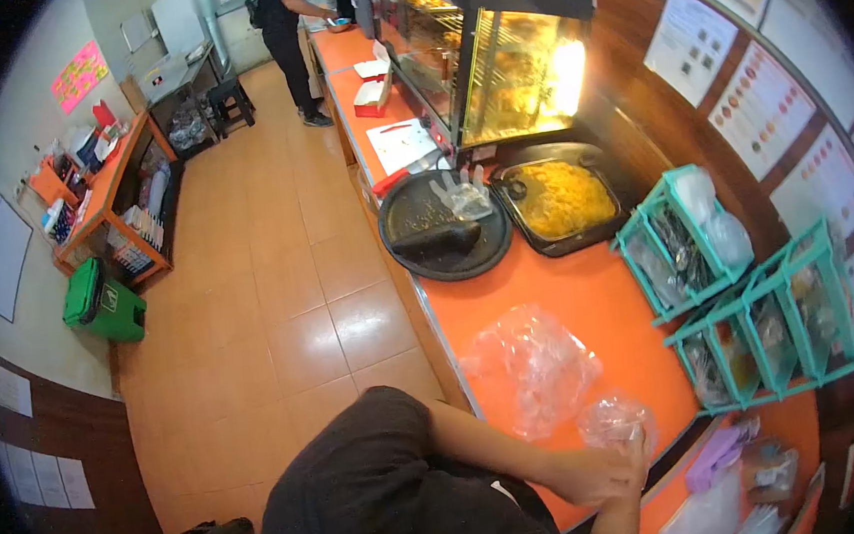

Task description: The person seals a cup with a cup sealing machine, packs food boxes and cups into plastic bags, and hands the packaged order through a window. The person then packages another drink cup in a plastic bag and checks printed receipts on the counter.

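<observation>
My left hand (586, 475) reaches across the counter's near end and overlaps my right hand (635, 459) near the wrist. The left fingers are hard to make out. My right hand comes up from the bottom edge, its fingers closed at the edge of a clear crumpled plastic bag (612, 419). Just beyond lies a larger spread of clear plastic bags (535, 364) on the orange counter (644, 350).
Farther along are a black stone mortar (413, 213) bearing a plastic glove (464, 202), a tray of yellow food (567, 196) and a lit display warmer (522, 69). Green baskets (685, 237) stand right. Another person (284, 37) works at the far end. A green bin (104, 300) stands left.
</observation>
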`<action>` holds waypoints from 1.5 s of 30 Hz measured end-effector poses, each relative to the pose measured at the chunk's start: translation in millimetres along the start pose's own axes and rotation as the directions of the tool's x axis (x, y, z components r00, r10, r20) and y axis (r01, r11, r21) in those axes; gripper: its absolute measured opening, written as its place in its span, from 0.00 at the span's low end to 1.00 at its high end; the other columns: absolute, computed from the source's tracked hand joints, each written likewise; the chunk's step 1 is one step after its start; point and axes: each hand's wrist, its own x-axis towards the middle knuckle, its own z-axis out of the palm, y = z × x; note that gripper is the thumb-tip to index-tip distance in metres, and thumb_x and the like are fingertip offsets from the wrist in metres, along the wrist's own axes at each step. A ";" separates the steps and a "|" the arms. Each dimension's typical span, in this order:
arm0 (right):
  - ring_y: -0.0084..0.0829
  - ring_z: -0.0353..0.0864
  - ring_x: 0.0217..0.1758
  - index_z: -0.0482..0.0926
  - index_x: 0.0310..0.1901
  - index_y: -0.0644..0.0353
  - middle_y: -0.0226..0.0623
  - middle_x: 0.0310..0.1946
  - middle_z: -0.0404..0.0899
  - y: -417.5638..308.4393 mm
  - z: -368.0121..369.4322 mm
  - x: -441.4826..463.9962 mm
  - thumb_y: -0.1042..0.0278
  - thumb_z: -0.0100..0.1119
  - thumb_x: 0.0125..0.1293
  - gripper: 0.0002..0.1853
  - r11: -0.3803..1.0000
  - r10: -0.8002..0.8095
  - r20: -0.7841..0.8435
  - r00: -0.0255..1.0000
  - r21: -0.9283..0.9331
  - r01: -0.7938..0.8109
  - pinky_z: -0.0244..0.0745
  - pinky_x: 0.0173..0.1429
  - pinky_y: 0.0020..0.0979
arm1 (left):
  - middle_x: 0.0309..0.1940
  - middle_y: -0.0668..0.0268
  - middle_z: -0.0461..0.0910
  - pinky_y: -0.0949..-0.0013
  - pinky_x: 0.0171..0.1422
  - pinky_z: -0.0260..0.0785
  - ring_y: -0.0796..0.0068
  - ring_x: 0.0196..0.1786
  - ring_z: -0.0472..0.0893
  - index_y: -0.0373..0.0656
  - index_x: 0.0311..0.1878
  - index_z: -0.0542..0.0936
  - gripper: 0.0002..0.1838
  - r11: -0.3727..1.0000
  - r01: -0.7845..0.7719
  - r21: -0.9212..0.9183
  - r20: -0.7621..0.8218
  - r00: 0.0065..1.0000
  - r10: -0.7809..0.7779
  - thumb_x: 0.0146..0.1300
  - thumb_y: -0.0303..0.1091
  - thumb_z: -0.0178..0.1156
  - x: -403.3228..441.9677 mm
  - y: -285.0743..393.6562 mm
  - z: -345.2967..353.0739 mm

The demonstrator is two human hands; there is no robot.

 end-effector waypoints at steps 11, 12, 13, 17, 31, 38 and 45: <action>0.49 0.82 0.49 0.83 0.49 0.60 0.54 0.49 0.81 -40.4 -74.3 3.1 0.47 0.55 0.63 0.24 0.998 0.053 0.078 0.996 -0.029 -0.051 0.75 0.54 0.45 | 0.50 0.57 0.81 0.50 0.61 0.68 0.61 0.56 0.78 0.46 0.52 0.80 0.26 0.882 0.367 0.296 0.761 0.467 -0.450 0.60 0.56 0.55 -38.6 -132.2 2.8; 0.49 0.82 0.49 0.83 0.48 0.60 0.55 0.48 0.81 -48.7 -81.2 6.9 0.46 0.56 0.63 0.25 0.995 0.095 0.085 0.992 -0.023 -0.094 0.75 0.53 0.45 | 0.50 0.57 0.81 0.50 0.61 0.68 0.61 0.56 0.78 0.47 0.53 0.79 0.27 0.881 0.324 0.345 0.785 0.415 -0.460 0.61 0.58 0.54 -42.0 -140.5 -0.5; 0.49 0.83 0.49 0.84 0.48 0.60 0.55 0.48 0.82 -55.1 -85.9 14.3 0.46 0.56 0.63 0.25 0.989 0.150 0.087 0.985 -0.010 -0.149 0.75 0.53 0.45 | 0.51 0.58 0.81 0.50 0.61 0.67 0.61 0.57 0.78 0.47 0.54 0.79 0.28 0.880 0.267 0.392 0.807 0.360 -0.469 0.61 0.60 0.54 -42.9 -149.4 -3.5; 0.46 0.80 0.54 0.81 0.51 0.60 0.53 0.49 0.81 -29.3 -40.7 19.9 0.59 0.59 0.64 0.19 0.978 0.205 -0.253 0.946 0.027 -0.205 0.73 0.59 0.43 | 0.51 0.59 0.81 0.50 0.61 0.67 0.61 0.57 0.77 0.50 0.57 0.78 0.34 0.903 0.086 0.421 0.852 0.303 -0.426 0.62 0.68 0.54 -47.2 -161.8 -11.4; 0.47 0.82 0.52 0.77 0.59 0.57 0.49 0.49 0.82 -212.1 15.4 -98.1 0.64 0.58 0.63 0.22 0.709 0.487 -0.335 0.807 0.690 -0.142 0.75 0.56 0.43 | 0.48 0.46 0.82 0.48 0.56 0.74 0.46 0.51 0.82 0.42 0.63 0.73 0.28 0.997 -0.024 0.072 0.945 0.322 -0.061 0.65 0.50 0.57 -99.4 -219.6 48.1; 0.41 0.85 0.46 0.80 0.53 0.58 0.46 0.48 0.83 -191.0 45.8 -343.1 0.65 0.58 0.65 0.16 0.539 0.757 -0.363 0.542 0.816 -0.206 0.79 0.55 0.39 | 0.57 0.45 0.78 0.53 0.64 0.69 0.47 0.60 0.78 0.39 0.68 0.70 0.32 0.957 0.194 0.215 0.923 0.279 -0.264 0.68 0.50 0.57 -70.2 -143.2 25.2; 0.19 0.73 0.31 0.79 0.41 0.61 0.29 0.25 0.76 -161.7 146.8 -651.3 0.71 0.53 0.70 0.06 0.192 0.688 -0.346 -0.638 0.934 -0.300 0.71 0.36 0.27 | 0.59 0.46 0.77 0.55 0.66 0.68 0.50 0.62 0.76 0.33 0.60 0.76 0.27 0.971 0.080 0.225 0.842 0.486 -0.235 0.70 0.47 0.53 -99.4 -72.6 22.3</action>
